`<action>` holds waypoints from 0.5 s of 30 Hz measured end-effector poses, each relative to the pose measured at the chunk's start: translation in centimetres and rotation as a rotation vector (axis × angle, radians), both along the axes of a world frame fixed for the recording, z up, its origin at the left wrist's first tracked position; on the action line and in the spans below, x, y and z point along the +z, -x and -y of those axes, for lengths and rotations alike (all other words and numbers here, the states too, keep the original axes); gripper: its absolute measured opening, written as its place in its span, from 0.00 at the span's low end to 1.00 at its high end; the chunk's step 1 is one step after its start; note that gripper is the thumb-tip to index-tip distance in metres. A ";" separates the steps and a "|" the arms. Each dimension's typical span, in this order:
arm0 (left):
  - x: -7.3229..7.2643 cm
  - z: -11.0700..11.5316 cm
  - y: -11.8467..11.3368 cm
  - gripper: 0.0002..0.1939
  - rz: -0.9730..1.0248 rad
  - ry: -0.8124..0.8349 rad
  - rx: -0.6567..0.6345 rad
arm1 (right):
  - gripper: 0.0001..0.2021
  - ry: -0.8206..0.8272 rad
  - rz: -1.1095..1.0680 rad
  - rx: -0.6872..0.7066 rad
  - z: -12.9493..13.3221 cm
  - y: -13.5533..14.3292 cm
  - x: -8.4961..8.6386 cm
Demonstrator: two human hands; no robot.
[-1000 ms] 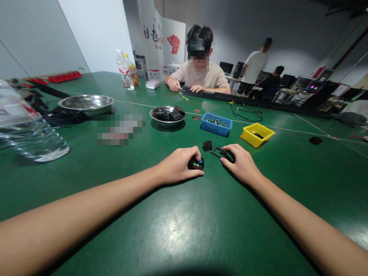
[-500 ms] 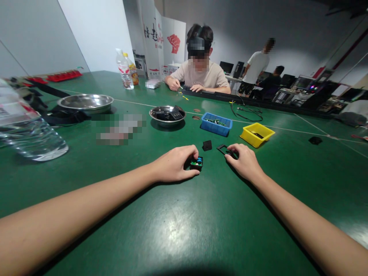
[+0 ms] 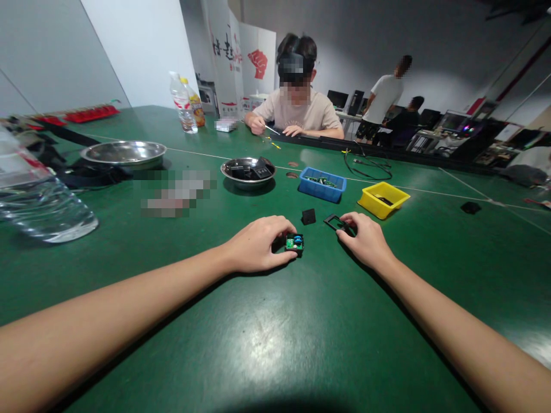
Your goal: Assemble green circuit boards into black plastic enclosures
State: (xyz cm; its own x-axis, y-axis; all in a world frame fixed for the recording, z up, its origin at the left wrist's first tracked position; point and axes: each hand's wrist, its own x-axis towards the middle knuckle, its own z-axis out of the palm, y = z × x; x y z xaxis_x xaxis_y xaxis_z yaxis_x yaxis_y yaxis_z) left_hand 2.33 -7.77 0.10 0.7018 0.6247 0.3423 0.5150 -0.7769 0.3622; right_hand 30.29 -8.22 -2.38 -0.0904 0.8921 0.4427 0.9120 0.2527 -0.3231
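Note:
My left hand [image 3: 262, 244] is closed around a small black case with a green circuit board [image 3: 294, 243] in it. The case sits low at the table, its top uncovered, and a round blue part shows on the board. In my right hand [image 3: 364, 238], thumb and fingers pinch a thin black rectangular frame [image 3: 334, 222]; part of it is hidden by the fingers. Between and beyond both hands lies a small square black plastic piece [image 3: 309, 216], touched by neither.
Beyond my hands stand a steel bowl of black parts [image 3: 248, 182], a blue bin of circuit boards [image 3: 322, 193] and a yellow bin [image 3: 383, 210]. At left are a steel dish [image 3: 123, 163] and a water bottle [image 3: 41, 209]. A co-worker [image 3: 297, 112] sits across the green table [image 3: 275, 344].
My left index finger has drawn back from over the circuit board to the case's far side, so more of the board shows. My right hand keeps hold of the frame.

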 end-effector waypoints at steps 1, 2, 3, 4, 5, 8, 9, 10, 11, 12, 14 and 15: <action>0.0 0.0 0.0 0.15 0.007 0.002 -0.013 | 0.12 0.000 -0.002 0.001 0.0 0.0 0.0; 0.0 0.0 0.0 0.15 0.013 0.003 -0.027 | 0.11 -0.002 -0.005 0.002 0.0 0.0 0.0; 0.0 0.0 0.0 0.15 0.017 0.005 -0.037 | 0.11 -0.007 -0.011 0.002 0.0 0.0 0.1; 0.0 0.0 0.0 0.15 0.020 0.006 -0.045 | 0.11 -0.014 -0.020 0.002 0.1 0.1 0.2; 0.0 0.0 0.0 0.16 0.021 0.007 -0.051 | 0.11 -0.022 -0.032 0.002 0.1 0.1 0.2; 0.0 0.0 0.0 0.16 0.014 0.016 -0.058 | 0.10 -0.048 -0.081 0.022 0.5 0.4 0.5; -0.1 0.0 0.0 0.16 0.010 0.019 -0.058 | 0.10 -0.053 -0.097 0.036 0.6 0.5 0.6; -0.1 0.0 0.0 0.16 0.007 0.023 -0.059 | 0.10 -0.057 -0.111 0.051 0.8 0.6 0.7; -0.1 -0.1 0.0 0.17 0.004 0.027 -0.058 | 0.10 -0.062 -0.124 0.065 0.9 0.7 0.8; -0.1 -0.1 0.0 0.17 0.002 0.030 -0.058 | 0.10 -0.069 -0.134 0.078 1.1 0.8 0.9; -0.2 -0.1 0.0 0.18 0.003 0.037 -0.046 | 0.10 -0.086 -0.149 0.110 1.3 1.0 1.0; -0.2 -0.1 0.0 0.20 0.004 0.040 -0.033 | 0.10 -0.092 -0.158 0.130 1.4 1.1 1.1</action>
